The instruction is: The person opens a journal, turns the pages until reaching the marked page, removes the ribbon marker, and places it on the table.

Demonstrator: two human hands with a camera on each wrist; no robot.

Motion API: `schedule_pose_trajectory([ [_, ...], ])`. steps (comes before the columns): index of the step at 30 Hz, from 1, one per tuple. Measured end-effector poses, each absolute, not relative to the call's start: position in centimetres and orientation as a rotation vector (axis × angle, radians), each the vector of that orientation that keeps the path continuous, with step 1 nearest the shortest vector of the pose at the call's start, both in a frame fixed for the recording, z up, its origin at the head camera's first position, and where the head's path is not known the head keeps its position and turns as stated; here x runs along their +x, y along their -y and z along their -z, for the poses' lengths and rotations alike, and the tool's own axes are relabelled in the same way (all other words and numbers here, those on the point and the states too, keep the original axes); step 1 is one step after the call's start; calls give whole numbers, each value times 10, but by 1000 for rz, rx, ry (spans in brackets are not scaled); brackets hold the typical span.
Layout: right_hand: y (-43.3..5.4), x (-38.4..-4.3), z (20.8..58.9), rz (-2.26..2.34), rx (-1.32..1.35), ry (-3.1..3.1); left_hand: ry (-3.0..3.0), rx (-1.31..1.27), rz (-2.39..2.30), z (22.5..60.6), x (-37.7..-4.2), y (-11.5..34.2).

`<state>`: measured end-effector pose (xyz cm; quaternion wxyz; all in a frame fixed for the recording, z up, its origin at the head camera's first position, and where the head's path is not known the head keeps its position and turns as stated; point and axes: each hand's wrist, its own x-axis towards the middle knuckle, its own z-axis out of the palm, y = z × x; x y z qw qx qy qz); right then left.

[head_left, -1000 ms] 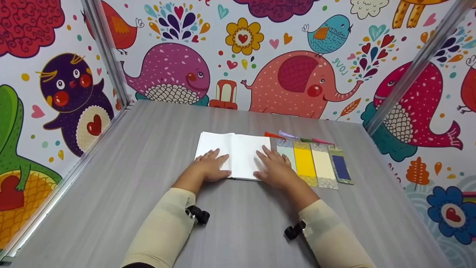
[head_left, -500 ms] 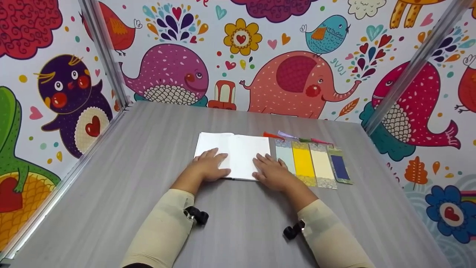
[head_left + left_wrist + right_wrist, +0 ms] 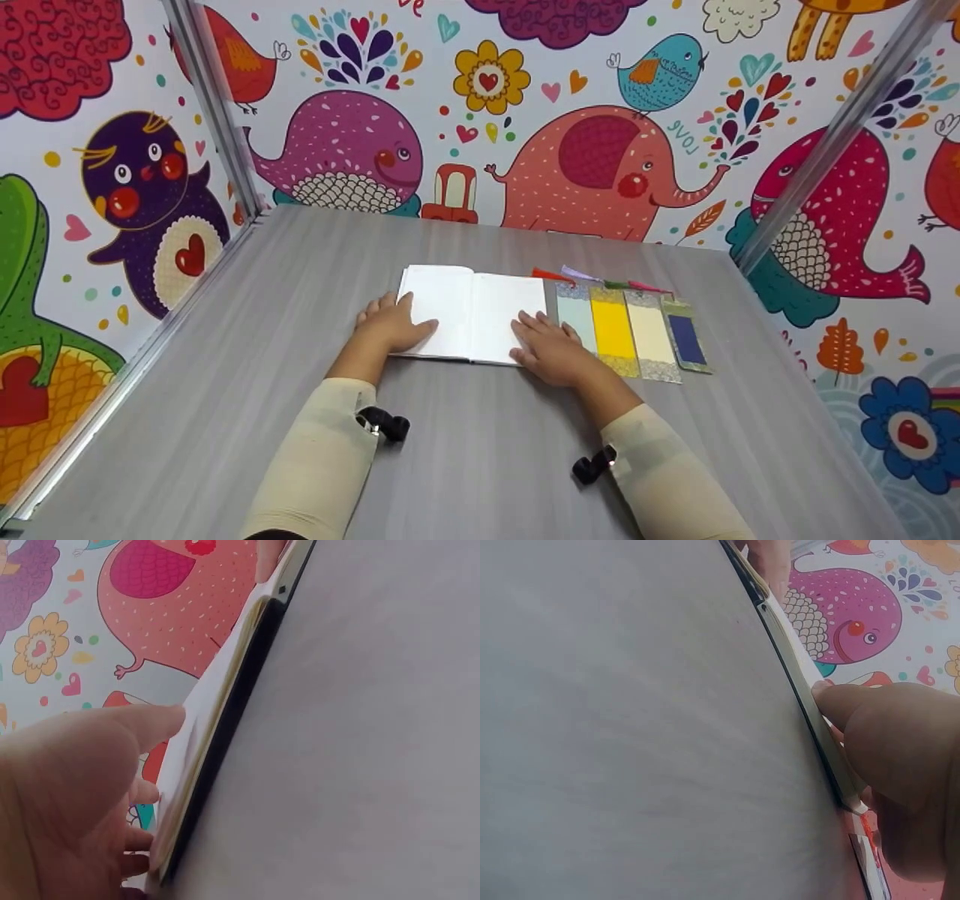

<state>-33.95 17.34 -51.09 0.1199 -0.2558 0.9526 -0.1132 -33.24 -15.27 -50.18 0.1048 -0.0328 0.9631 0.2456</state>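
Observation:
An open book (image 3: 484, 315) with blank white pages lies on the grey table. My left hand (image 3: 386, 324) is at its left edge, thumb reaching over the left page and fingers beyond the side. In the left wrist view, the left hand (image 3: 67, 780) shows its thumb straight above the page and its other fingers near the book's edge. On the right page rests my right hand (image 3: 553, 349), fingers extended. The right wrist view shows that hand's thumb (image 3: 840, 701) at the near edge of the book (image 3: 799, 664), above its dark cover.
Right of the book lie several bookmarks in a row: pale blue (image 3: 571, 304), yellow (image 3: 613, 322), cream (image 3: 649, 334) and dark blue (image 3: 685, 337). Coloured tassels, including an orange one (image 3: 551, 275), extend from their tops. Printed panels (image 3: 487, 135) enclose the table (image 3: 480, 450).
My left hand has slid left off the left page to the book's outer edge, uncovering more of the page. My right hand's fingers have drawn closer together on the right page.

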Motion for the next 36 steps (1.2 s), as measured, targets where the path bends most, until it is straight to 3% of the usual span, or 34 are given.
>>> schedule_pose_trajectory([
  [14,-173,-338,509,340,-752,-2786,-2829,-87,-890,496,-338,154],
  [36,-173,-341,512,351,-705,-2801,-2760,241,-1510,432,-314,125],
])
